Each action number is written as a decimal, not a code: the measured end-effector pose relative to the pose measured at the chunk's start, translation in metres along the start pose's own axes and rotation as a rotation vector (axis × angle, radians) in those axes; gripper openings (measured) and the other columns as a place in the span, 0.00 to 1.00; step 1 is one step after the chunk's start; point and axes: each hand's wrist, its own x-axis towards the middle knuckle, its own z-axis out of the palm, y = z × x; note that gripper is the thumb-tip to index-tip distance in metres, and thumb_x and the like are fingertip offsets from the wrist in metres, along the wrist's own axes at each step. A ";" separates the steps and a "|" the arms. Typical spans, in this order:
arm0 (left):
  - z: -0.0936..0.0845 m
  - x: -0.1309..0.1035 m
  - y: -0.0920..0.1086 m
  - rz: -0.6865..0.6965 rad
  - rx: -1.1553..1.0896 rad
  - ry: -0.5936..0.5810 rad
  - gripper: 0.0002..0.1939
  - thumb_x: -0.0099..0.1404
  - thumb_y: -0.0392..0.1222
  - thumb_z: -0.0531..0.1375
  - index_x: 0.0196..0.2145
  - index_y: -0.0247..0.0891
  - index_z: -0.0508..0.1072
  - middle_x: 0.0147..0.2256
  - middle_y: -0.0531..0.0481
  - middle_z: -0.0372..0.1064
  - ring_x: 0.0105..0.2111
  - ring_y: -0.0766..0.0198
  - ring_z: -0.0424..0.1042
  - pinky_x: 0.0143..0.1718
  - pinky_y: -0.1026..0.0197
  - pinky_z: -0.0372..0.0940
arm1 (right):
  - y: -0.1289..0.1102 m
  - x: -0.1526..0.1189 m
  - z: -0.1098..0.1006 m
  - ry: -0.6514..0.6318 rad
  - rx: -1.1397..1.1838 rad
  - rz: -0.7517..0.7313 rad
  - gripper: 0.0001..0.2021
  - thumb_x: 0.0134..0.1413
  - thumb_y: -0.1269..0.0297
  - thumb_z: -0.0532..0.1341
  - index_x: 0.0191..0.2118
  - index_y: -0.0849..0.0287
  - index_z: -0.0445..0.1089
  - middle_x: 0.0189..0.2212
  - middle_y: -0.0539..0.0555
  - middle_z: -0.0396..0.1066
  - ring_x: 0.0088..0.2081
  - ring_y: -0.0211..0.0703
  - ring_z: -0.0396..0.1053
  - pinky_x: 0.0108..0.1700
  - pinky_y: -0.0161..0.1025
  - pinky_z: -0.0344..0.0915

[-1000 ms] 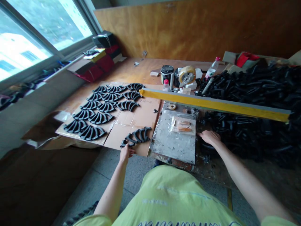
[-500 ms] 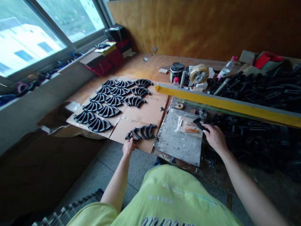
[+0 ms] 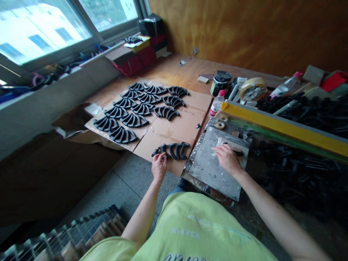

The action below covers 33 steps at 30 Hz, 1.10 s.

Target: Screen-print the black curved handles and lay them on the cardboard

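Observation:
On the cardboard sheet [image 3: 152, 139], my left hand [image 3: 159, 167] is closed at the near-left end of a short row of black curved handle-like parts [image 3: 178, 150]. Its fingertips pinch the leftmost black curved part [image 3: 155, 151]. Above the grey metal plate [image 3: 208, 163], my right hand [image 3: 227, 158] reaches leftward with its fingers stretched out, and I see nothing between them. Another dark part [image 3: 239, 152] lies just beyond that hand, partly hidden by it. Fans of similar black parts [image 3: 141, 108] cover the cardboard's far left.
A yellow-edged bar [image 3: 285, 125] crosses above the right side, with heaped black parts [image 3: 307, 170] around it. Tape rolls [image 3: 219, 124], a bottle with a red cap [image 3: 217, 103] and a black-lidded tub [image 3: 221, 81] stand behind the plate. Boxes [image 3: 130, 61] sit by the window.
My right hand has let go of the black part it held over the plate and moved left. My left hand stays at the row's end. The view has shifted.

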 end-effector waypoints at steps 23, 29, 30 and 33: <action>-0.001 0.029 -0.003 0.140 0.032 -0.209 0.20 0.70 0.52 0.49 0.51 0.45 0.73 0.44 0.45 0.70 0.44 0.59 0.70 0.42 0.61 0.63 | -0.119 0.106 0.109 -0.498 0.154 0.182 0.17 0.64 0.59 0.52 0.41 0.56 0.78 0.41 0.56 0.78 0.45 0.46 0.74 0.46 0.36 0.63; -0.011 0.030 0.001 0.184 0.166 -0.179 0.24 0.69 0.52 0.50 0.58 0.45 0.68 0.54 0.41 0.65 0.50 0.53 0.66 0.49 0.55 0.62 | -0.116 0.099 0.118 -0.473 0.181 0.246 0.21 0.62 0.59 0.56 0.56 0.64 0.70 0.49 0.63 0.74 0.49 0.47 0.72 0.54 0.39 0.62; -0.012 0.025 0.004 0.190 0.201 -0.158 0.25 0.69 0.52 0.51 0.59 0.45 0.67 0.58 0.41 0.62 0.52 0.50 0.65 0.51 0.52 0.61 | -0.115 0.097 0.120 -0.471 0.188 0.253 0.21 0.62 0.59 0.56 0.56 0.64 0.69 0.49 0.63 0.74 0.48 0.47 0.72 0.54 0.39 0.63; -0.009 0.011 0.015 0.230 0.235 -0.141 0.27 0.66 0.55 0.54 0.60 0.48 0.66 0.63 0.42 0.56 0.57 0.45 0.59 0.56 0.45 0.55 | -0.114 0.093 0.122 -0.460 0.204 0.265 0.21 0.62 0.58 0.55 0.57 0.63 0.69 0.48 0.62 0.74 0.48 0.47 0.73 0.53 0.41 0.64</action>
